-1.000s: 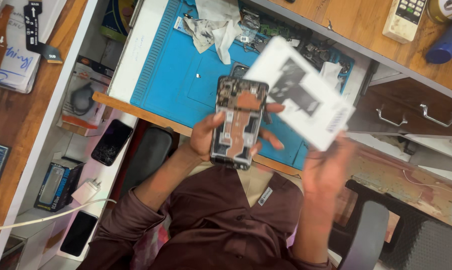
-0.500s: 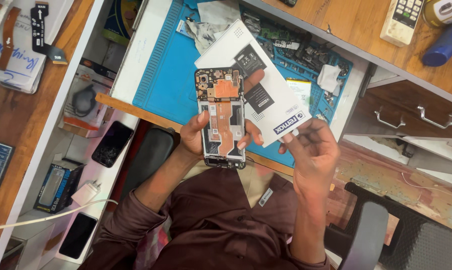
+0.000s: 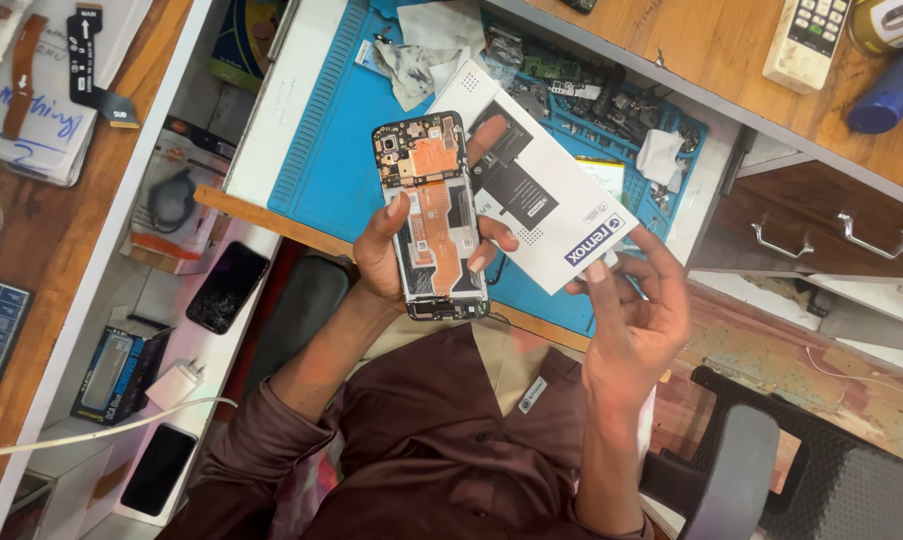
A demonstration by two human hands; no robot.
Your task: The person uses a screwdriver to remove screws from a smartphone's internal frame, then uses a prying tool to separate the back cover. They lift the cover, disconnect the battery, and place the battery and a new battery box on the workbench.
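A white workbench (image 3: 271,130) carries a blue mat (image 3: 321,150) strewn with crumpled wipes (image 3: 411,60) and what look like small phone parts (image 3: 591,100).

opened phone (image 3: 433,215) upright, white box (image 3: 541,190) behind

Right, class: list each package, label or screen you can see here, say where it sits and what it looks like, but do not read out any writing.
White flat box: held in the right hand, rectangular, white with black panels.
Opened phone: in the left hand, back off, copper-coloured parts showing.
Dark phone screen: on the shelf at left, black, looks cracked.
Small dark box: lower left, black and blue.
Keypad device: on the wooden top, upper right, white with buttons.
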